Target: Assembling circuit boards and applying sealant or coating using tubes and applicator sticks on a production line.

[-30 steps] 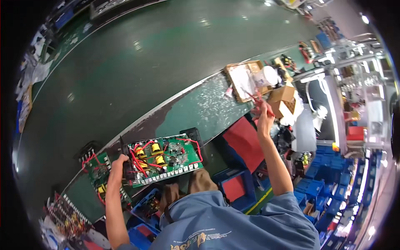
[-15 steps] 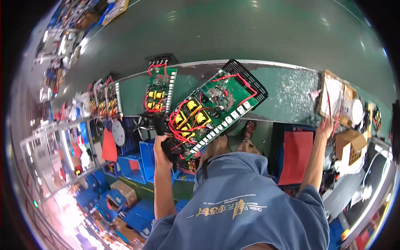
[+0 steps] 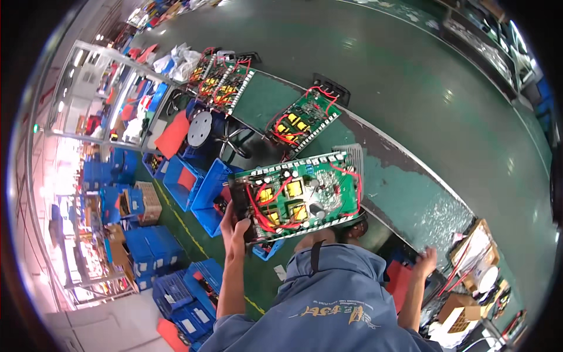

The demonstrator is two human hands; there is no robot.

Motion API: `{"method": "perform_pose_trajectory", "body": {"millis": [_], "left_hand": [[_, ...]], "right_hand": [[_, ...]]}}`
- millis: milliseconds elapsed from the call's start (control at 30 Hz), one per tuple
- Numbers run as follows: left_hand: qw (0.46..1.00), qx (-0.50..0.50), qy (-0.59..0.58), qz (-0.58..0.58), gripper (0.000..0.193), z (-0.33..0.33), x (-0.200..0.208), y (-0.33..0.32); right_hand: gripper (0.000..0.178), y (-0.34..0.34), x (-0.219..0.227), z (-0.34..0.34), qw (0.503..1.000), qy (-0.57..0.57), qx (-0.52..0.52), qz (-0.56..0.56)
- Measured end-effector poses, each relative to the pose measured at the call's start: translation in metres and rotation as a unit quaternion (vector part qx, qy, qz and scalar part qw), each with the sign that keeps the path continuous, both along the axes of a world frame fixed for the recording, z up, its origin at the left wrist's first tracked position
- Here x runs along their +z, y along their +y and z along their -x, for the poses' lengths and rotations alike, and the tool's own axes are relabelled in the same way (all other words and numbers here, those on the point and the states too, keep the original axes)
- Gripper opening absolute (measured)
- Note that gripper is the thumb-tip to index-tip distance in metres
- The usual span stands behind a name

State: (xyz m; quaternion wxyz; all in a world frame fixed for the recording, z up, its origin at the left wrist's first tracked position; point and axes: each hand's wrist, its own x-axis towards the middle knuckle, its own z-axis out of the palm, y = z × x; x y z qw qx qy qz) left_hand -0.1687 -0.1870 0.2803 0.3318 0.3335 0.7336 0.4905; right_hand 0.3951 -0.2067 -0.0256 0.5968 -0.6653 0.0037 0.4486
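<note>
My left hand [image 3: 236,229] grips a green circuit board [image 3: 316,188] by the dark panel at its left end. Yellow-wrapped transformers, red wires and a row of white components along each long edge show on its face; a slotted end plate [image 3: 355,176] closes its right end. It is held up in front of me, over the bench's near edge. My right hand [image 3: 427,262] is apart from the board, near the bench's right end, its fingers curled closed. What it holds, if anything, is too small to make out. Close by lie red wires [image 3: 458,271] across a shallow tray [image 3: 474,242].
A similar board [image 3: 302,122] lies on the green bench [image 3: 381,170], with several more boards [image 3: 221,88] at its far left. Blue bins [image 3: 208,196], a round stool [image 3: 200,129] and stacked blue crates [image 3: 151,249] stand to the left. An open cardboard box [image 3: 458,314] sits at lower right.
The board in my left hand has swung from a steep slant to nearly level. My right hand has left the tray and drawn back toward me. The view has turned.
</note>
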Motion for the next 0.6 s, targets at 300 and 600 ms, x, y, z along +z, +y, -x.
{"method": "perform_pose_trajectory", "body": {"millis": [300, 600], "left_hand": [[0.995, 0.076, 0.062, -0.014, 0.086, 0.019, 0.057, -0.072], [0.888, 0.446, -0.104, -0.044, 0.024, 0.067, -0.007, -0.240]], "right_hand": [[0.032, 0.157, 0.123, 0.184, 0.889, -0.094, 0.430, -0.128], [0.023, 0.128, 0.095, 0.221, 0.795, -0.104, 0.591, -0.088]]}}
